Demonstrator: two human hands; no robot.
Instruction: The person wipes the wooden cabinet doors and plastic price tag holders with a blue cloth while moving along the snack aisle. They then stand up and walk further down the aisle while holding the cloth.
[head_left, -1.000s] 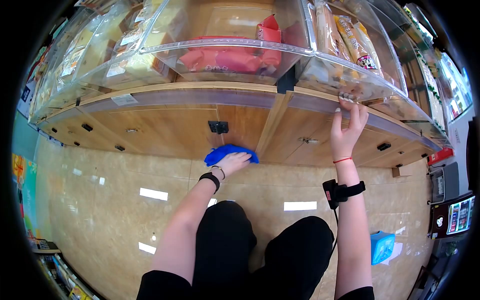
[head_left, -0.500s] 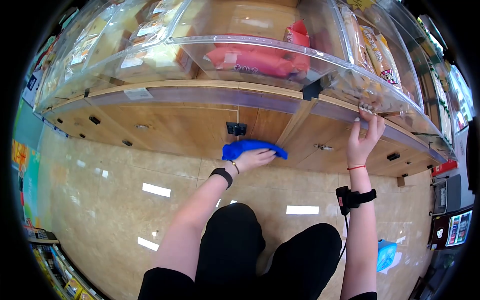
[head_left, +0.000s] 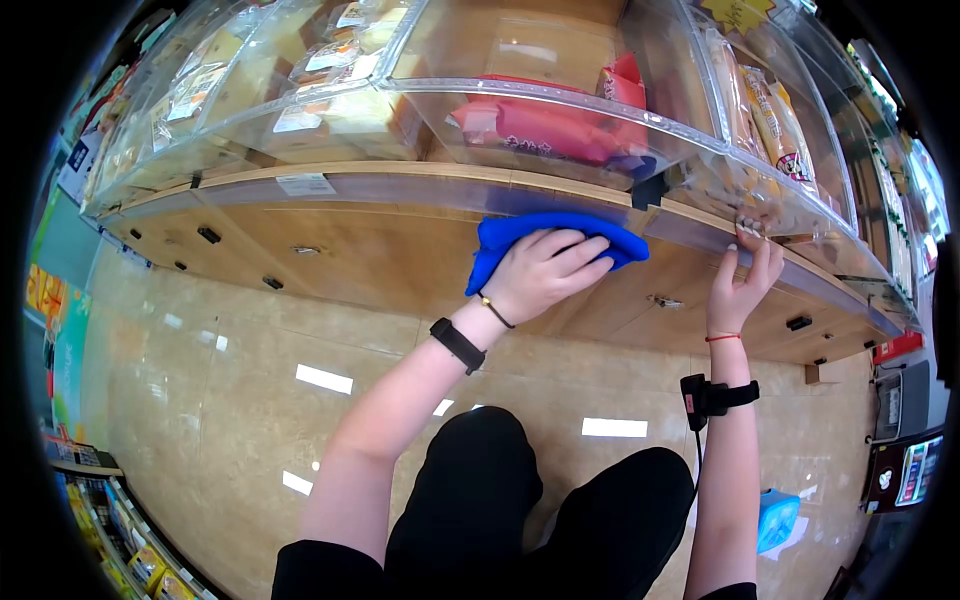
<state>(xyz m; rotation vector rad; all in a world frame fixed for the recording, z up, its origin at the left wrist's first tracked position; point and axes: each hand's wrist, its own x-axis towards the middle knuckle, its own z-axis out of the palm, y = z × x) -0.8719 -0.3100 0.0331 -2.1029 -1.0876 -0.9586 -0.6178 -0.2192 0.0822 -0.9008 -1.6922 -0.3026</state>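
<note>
My left hand [head_left: 548, 272] presses a blue cloth [head_left: 497, 238] against the upper front of the wooden cabinet [head_left: 400, 265], just under its ledge. The fingers bend over the cloth, which sticks out on both sides of the hand. Farther right, my right hand [head_left: 745, 285] grips the shelf edge [head_left: 690, 228] below the clear display bins, fingertips hooked over the top and thumb held apart. Behind the edge, a clear bin [head_left: 560, 95] holds red packages [head_left: 545, 130].
Wrapped bread loaves [head_left: 350, 110] fill the left bins, and long packets [head_left: 775, 125] stand at the right. Small black latches [head_left: 209, 235] dot the cabinet doors. A blue object [head_left: 777, 520] rests on the tiled floor [head_left: 240, 400] at right. Lower left is a stocked shelf [head_left: 130, 530].
My left hand has moved the blue cloth up and to the right, from the door latch to the strip under the ledge. My right hand stays at the edge; the view has shifted slightly.
</note>
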